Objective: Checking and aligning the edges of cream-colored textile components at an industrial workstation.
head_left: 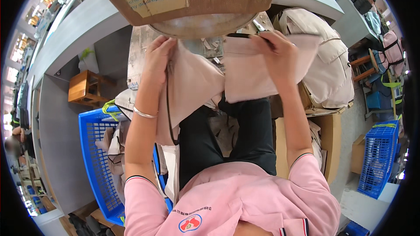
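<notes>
Both hands work a beige cloth piece (pixel 205 81) spread over the person's lap, just below a round metal plate (pixel 197 26) at twelve o'clock. The left hand (pixel 156 59) pinches the cloth's upper left edge, fingers clamped on the fabric. The right hand (pixel 275 57) presses the cloth's right half, its fingers closed around a dark slim tool (pixel 245 36) and the fabric together. At eight o'clock a blue plastic crate (pixel 94 148) holds more beige pieces. At two o'clock a stack of beige bags (pixel 328 70) rests on cardboard. A wooden stool (pixel 85 88) stands at nine o'clock.
</notes>
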A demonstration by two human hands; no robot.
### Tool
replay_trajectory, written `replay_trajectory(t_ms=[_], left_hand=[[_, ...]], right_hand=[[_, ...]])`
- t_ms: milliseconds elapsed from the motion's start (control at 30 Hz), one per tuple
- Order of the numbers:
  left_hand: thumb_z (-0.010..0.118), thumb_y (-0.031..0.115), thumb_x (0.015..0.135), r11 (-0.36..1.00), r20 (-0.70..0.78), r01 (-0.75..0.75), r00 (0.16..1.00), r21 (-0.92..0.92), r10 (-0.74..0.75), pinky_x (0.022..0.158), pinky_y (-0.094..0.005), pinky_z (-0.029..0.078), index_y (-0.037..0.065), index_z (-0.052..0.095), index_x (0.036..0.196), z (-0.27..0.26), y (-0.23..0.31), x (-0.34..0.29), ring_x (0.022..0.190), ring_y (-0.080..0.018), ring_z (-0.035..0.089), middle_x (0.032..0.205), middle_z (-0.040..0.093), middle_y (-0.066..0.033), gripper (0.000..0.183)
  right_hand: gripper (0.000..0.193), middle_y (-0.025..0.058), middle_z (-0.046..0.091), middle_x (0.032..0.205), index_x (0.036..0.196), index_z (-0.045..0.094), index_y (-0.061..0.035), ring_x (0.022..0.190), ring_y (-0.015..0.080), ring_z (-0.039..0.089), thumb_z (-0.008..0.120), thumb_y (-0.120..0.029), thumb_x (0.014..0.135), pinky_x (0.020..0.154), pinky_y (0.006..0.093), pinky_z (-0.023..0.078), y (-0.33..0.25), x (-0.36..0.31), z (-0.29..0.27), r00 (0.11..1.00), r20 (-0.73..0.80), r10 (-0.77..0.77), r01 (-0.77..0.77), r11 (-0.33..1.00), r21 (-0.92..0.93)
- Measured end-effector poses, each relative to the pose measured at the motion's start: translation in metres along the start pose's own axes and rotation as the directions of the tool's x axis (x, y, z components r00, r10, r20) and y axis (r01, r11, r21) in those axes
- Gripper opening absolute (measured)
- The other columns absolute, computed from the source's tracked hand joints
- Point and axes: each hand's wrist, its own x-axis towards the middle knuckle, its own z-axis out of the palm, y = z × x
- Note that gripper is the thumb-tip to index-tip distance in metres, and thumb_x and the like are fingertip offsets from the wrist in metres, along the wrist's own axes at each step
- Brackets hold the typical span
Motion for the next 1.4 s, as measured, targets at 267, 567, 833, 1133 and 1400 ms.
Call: replay_trajectory(t_ms=[267, 567, 833, 1133, 1400], left_hand=[[0.065, 0.016, 0.095, 0.989, 0.235, 0.120, 0.967, -0.085, -0.097, 0.077, -0.0216, 0.046, 0.003, 0.070, 0.104, 0.037, 0.003, -0.062, 0.086, -0.0056, 0.057, 0.094, 0.065, 0.0027, 0.017], [0.066, 0.018, 0.095, 0.994, 0.558, -0.005, 0.828, 0.110, -0.058, 0.081, -0.0216, 0.046, 0.001, 0.069, 0.105, 0.151, -0.029, -0.069, 0.088, -0.0062, 0.058, 0.095, 0.066, 0.0017, 0.020], [0.065, 0.019, 0.094, 0.999, 0.726, -0.032, 0.688, 0.044, -0.010, 0.081, -0.0276, 0.050, 0.001, 0.069, 0.108, 0.183, -0.024, -0.108, 0.087, -0.0105, 0.060, 0.095, 0.068, -0.0031, 0.022], [0.059, 0.038, 0.096, 0.801, 0.434, -0.026, 0.851, 0.598, -0.296, 0.080, -0.0333, 0.051, 0.001, 0.071, 0.106, 0.023, -0.094, -0.171, 0.089, -0.0208, 0.068, 0.096, 0.072, -0.0132, 0.041], [0.064, 0.026, 0.085, 0.947, 0.828, -0.268, 0.561, 0.178, 0.003, 0.066, -0.0368, 0.049, 0.005, 0.071, 0.092, 0.099, -0.107, -0.232, 0.075, -0.0300, 0.064, 0.085, 0.069, -0.0133, 0.023]], right_hand=[[0.022, 0.0086, 0.070, 0.088, 0.100, 0.073, -0.0027, 0.074, 0.0153, 0.064, 0.071, -0.023, 0.091, 0.069, 0.0279, 0.049, 0.062, -0.104, -0.169, 0.939, -0.299, 0.171, -0.306, 0.814, -0.495], [0.025, 0.0081, 0.070, 0.116, 0.117, 0.070, -0.0078, 0.088, 0.0201, 0.071, 0.069, -0.015, 0.093, 0.073, 0.0337, 0.056, 0.047, -0.178, -0.164, 0.991, -0.075, -0.107, 0.039, 0.790, -0.612], [0.029, 0.0061, 0.063, 0.107, 0.106, 0.064, -0.0067, 0.081, 0.0250, 0.066, 0.067, -0.009, 0.077, 0.075, 0.0352, 0.053, -0.016, -0.180, -0.011, 0.598, 0.636, -0.487, 0.634, 0.774, -0.004], [0.020, 0.0067, 0.062, 0.098, 0.097, 0.064, -0.0071, 0.077, 0.0263, 0.064, 0.072, -0.010, 0.079, 0.066, 0.0363, 0.052, -0.008, -0.156, -0.049, 0.828, 0.359, -0.430, 0.533, 0.803, -0.267], [0.025, 0.0132, 0.069, 0.099, 0.109, 0.068, -0.0003, 0.082, 0.0293, 0.068, 0.061, 0.000, 0.085, 0.071, 0.0349, 0.052, 0.003, -0.199, -0.147, 0.502, 0.809, 0.305, -0.110, 0.951, -0.290]])
